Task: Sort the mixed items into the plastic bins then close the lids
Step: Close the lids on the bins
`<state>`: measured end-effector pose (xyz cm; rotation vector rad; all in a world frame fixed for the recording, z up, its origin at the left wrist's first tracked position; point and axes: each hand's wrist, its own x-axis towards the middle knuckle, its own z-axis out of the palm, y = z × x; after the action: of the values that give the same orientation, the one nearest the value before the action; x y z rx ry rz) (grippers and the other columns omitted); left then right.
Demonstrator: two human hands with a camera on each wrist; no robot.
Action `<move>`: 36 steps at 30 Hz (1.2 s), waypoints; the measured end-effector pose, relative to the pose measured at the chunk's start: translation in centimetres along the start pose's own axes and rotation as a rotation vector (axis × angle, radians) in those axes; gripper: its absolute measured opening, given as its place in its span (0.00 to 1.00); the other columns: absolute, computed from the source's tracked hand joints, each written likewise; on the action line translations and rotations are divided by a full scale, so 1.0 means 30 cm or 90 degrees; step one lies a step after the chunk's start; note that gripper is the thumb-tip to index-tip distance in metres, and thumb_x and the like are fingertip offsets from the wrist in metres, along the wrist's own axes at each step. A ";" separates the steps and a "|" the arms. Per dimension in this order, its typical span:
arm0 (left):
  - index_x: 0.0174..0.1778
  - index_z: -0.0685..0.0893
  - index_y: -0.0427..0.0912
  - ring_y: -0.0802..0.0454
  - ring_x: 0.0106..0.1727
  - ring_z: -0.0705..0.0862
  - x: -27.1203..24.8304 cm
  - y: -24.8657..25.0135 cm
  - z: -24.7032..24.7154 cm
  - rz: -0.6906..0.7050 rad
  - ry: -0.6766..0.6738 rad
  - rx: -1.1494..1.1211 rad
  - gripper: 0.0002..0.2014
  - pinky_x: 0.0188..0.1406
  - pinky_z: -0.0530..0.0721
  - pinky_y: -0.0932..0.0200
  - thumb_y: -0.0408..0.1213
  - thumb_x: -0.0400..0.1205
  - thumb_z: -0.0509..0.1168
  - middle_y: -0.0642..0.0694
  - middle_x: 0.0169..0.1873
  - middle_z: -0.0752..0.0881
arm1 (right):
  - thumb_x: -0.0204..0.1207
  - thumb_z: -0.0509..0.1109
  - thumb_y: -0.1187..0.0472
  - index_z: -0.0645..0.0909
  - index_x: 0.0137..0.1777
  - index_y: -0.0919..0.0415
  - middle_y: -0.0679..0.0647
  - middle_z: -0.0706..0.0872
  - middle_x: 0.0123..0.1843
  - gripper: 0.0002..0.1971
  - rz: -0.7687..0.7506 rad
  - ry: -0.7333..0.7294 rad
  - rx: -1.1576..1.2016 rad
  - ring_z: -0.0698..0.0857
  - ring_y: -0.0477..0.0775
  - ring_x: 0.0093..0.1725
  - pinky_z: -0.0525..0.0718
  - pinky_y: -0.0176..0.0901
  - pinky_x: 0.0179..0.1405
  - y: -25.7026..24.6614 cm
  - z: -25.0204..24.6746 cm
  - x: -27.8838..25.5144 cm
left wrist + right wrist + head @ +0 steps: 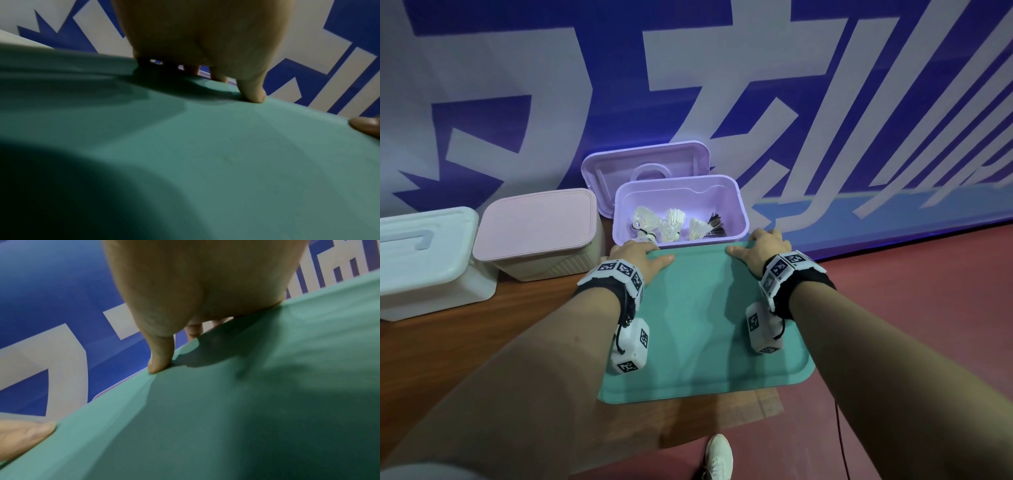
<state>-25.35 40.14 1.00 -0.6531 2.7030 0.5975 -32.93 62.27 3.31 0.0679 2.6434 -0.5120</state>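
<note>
Teal tray (702,329) is gripped at its far edge by the left hand (640,258) and right hand (763,250), thumbs on top, fingers curled beneath. Shuttlecocks (674,226) are held in the open lilac bin (739,209); the pink-lidded bin (537,229) and white bin (424,260) on the tabletop (482,329) are closed.

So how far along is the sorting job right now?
Mostly done: the green tray is bare, shuttlecocks sit in the purple bin, and the white bin and pink bin are lidded. Left hand and right hand grip the tray's far edge. Left: closing the purple lid.
</note>
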 end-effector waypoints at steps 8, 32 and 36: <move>0.73 0.76 0.51 0.40 0.74 0.71 0.004 0.023 -0.020 -0.017 -0.021 0.012 0.32 0.74 0.68 0.48 0.66 0.77 0.59 0.47 0.74 0.75 | 0.74 0.65 0.34 0.69 0.74 0.60 0.59 0.68 0.74 0.37 -0.002 -0.002 -0.024 0.67 0.67 0.73 0.69 0.63 0.73 -0.013 0.007 0.033; 0.70 0.76 0.49 0.41 0.73 0.68 0.063 0.009 0.017 -0.065 -0.041 -0.004 0.34 0.71 0.70 0.49 0.68 0.74 0.62 0.44 0.69 0.77 | 0.78 0.52 0.31 0.65 0.77 0.53 0.61 0.65 0.77 0.34 -0.019 -0.072 -0.155 0.62 0.69 0.77 0.64 0.64 0.76 0.008 0.035 0.091; 0.72 0.75 0.46 0.40 0.73 0.69 0.059 0.017 0.013 -0.090 -0.058 0.024 0.38 0.71 0.70 0.48 0.71 0.75 0.58 0.42 0.71 0.75 | 0.78 0.52 0.32 0.63 0.79 0.51 0.60 0.63 0.78 0.34 -0.019 -0.080 -0.142 0.60 0.70 0.78 0.63 0.65 0.76 0.013 0.028 0.091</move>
<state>-27.04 40.10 0.18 -0.7797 2.5523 0.5264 -34.98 62.23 1.27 -0.0700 2.5628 -0.2209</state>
